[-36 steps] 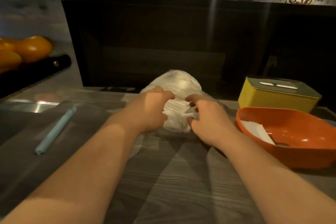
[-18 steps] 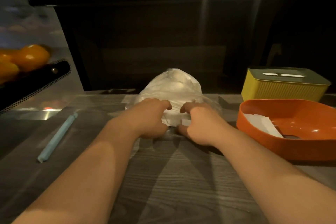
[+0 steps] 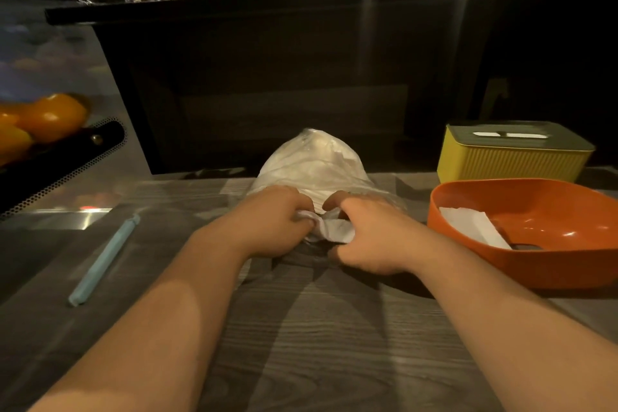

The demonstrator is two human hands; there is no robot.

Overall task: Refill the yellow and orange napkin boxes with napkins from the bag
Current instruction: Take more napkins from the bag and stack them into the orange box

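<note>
A clear plastic bag (image 3: 314, 160) full of white napkins lies on the grey wooden counter, its mouth toward me. My left hand (image 3: 271, 221) and my right hand (image 3: 368, 234) meet at the mouth, and both grip a bunch of white napkins (image 3: 334, 229) pulled partly out of it. To the right stands the orange napkin box (image 3: 535, 264), open on top, with a few white napkins (image 3: 475, 226) inside. Behind it sits the yellow napkin box (image 3: 508, 160) with a grey slotted lid on.
A light blue stick-shaped bag clip (image 3: 103, 261) lies on the counter to the left. A black tray with oranges (image 3: 50, 117) stands at the far left. A dark raised counter wall (image 3: 301, 77) runs behind the bag.
Both hands have drawn together at the bag's mouth and closed on a bunch of napkins, pulling it a little toward me.
</note>
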